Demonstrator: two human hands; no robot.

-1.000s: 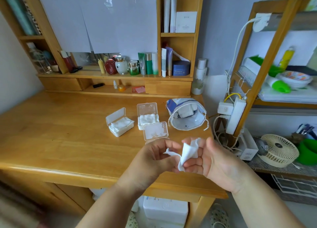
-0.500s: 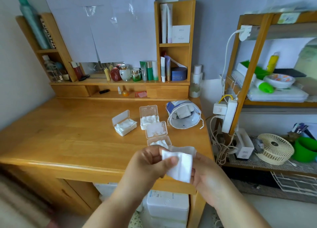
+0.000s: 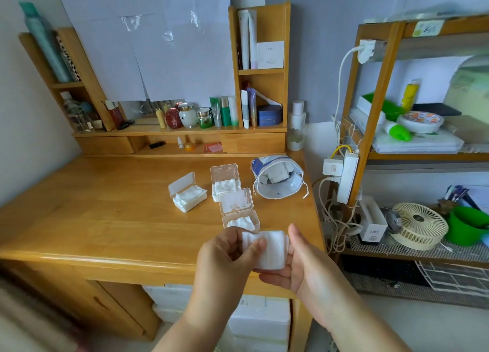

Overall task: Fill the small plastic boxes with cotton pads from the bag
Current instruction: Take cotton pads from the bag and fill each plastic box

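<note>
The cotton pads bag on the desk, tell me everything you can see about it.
The white and blue plastic drawstring bag lies on its side near the right rear of the wooden desk, right of the small clear plastic boxes. Its wide mouth gapes open toward the camera, with a thin white drawstring cord hanging loose at the rim. A few white cotton pads show inside, at the back. Neither hand touches it.

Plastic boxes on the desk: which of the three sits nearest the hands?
The front box, just beyond the cotton pads that both hands hold. The middle box lies farther back beside the bag, and the left box stands off alone.
</note>
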